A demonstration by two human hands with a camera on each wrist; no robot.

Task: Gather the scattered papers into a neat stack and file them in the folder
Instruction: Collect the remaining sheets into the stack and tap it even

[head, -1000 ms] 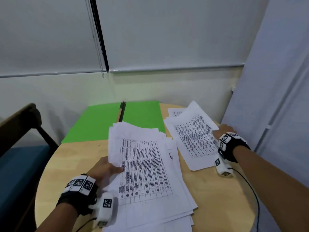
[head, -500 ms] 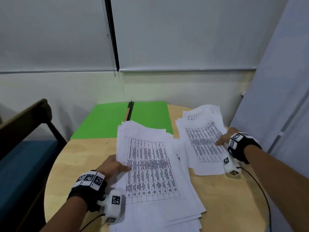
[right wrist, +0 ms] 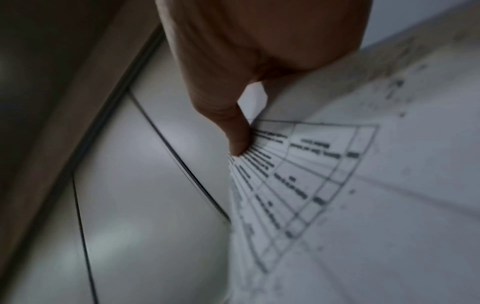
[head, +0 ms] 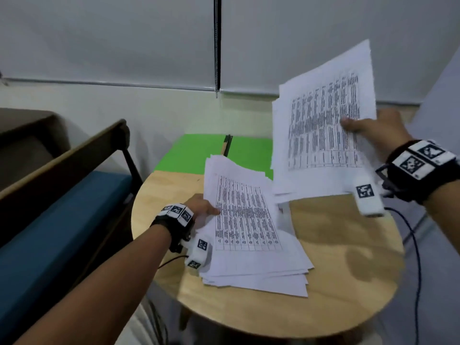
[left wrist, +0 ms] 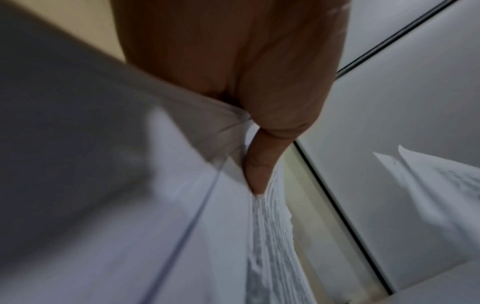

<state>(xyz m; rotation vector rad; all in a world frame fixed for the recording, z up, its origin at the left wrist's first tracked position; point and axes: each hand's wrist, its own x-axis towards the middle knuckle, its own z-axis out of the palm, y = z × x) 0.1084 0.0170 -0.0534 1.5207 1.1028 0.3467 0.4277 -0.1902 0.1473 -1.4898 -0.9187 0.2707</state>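
Note:
A thick pile of printed papers (head: 249, 225) lies on the round wooden table (head: 336, 270), its far edge lifted over the open green folder (head: 191, 155). My left hand (head: 199, 207) grips the pile's left edge, thumb on top; the left wrist view shows that thumb (left wrist: 257, 170) pressed on the sheet edges (left wrist: 272, 226). My right hand (head: 368, 128) holds a second sheaf of papers (head: 323, 125) in the air above the table's right side. In the right wrist view its thumb (right wrist: 233, 133) pinches the printed top sheet (right wrist: 298, 174).
A blue-cushioned bench with a dark wooden frame (head: 62, 195) stands left of the table. White roller blinds with a bead chain (head: 217, 46) cover the wall behind. Cables (head: 415, 257) hang from my right wrist past the table's right edge.
My right hand has gathered the papers at the table's right side and lifted them clear into the air. The left hand keeps hold of the main pile, whose far edge has risen.

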